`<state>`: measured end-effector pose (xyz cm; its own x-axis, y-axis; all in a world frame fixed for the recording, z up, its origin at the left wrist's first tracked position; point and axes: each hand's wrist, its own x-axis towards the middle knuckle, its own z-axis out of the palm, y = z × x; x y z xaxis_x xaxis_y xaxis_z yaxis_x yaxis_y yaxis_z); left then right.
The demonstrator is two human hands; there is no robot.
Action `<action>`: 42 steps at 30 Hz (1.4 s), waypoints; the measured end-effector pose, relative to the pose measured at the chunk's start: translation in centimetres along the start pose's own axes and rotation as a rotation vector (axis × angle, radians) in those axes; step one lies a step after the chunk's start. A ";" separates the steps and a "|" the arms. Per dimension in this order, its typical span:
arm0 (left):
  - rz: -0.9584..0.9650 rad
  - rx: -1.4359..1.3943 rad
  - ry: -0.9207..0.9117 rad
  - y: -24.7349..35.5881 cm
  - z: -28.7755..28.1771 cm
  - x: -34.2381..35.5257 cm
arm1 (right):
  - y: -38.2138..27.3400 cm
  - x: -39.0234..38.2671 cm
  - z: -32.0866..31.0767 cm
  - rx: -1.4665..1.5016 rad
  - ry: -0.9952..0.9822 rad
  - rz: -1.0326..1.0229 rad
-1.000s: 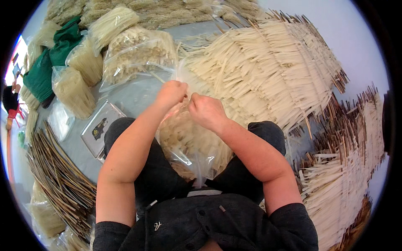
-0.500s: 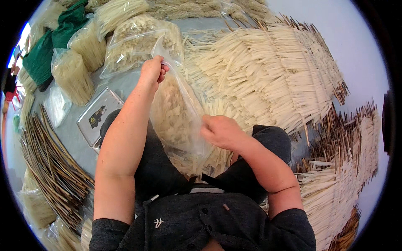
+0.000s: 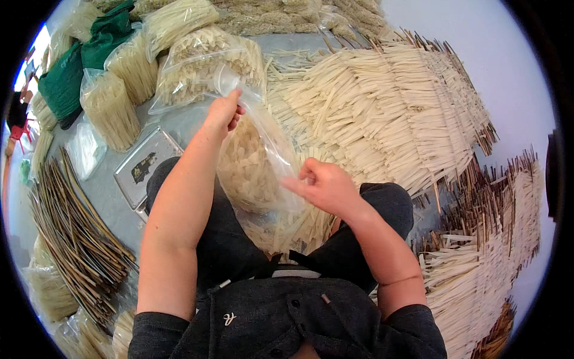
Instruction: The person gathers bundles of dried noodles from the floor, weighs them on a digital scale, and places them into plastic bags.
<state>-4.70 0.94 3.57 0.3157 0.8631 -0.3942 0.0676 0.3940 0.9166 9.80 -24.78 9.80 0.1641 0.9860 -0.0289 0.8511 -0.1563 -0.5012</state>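
The left hand (image 3: 225, 112), raised toward the far side, is closed on the upper edge of a clear plastic bag (image 3: 246, 167), with the thumb on top and the fingers curled under. A flap of the film sticks out beyond its grip. The bag stands between the person's knees, bulging with pale, flat, ribbon-like strips, and its mouth edge slants from the left hand down to the right. At the lower end of that slant is the right hand (image 3: 327, 186), half open and slightly blurred, one finger stretched out over the film and the thumb lifted apart from it; whether that fingertip presses on the film is hard to tell. More strips lie loose just below the bag, near the person's lap.

To the right, a broad layered heap of pale strips (image 3: 371, 107) spreads toward the wall (image 3: 442, 36), and a second heap (image 3: 466, 293) with dark stick ends lies nearer the person. On the left, a flat silvery tray (image 3: 127, 178) rests on the grey floor (image 3: 110, 197) just beside the left knee, with a bundle of thin brown sticks (image 3: 78, 239) near it. Beyond it stand a filled bag (image 3: 110, 113) and a green sack (image 3: 61, 84)
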 end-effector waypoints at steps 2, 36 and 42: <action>0.062 0.106 0.011 -0.3 0.4 -0.9 | 0.7 1.5 2.3 -0.064 0.009 -0.033; 0.131 0.616 -0.426 -2.4 0.9 -7.9 | -1.2 4.0 8.5 -0.105 0.245 -0.349; 0.389 0.849 -0.045 -4.2 0.3 -7.9 | -1.9 2.7 9.1 -0.171 0.159 -0.193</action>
<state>-7.17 -7.61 2.83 0.4964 0.8658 -0.0633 0.6128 -0.2978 0.7320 4.09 -21.27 2.82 0.0554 0.9792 0.1952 0.9434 0.0127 -0.3313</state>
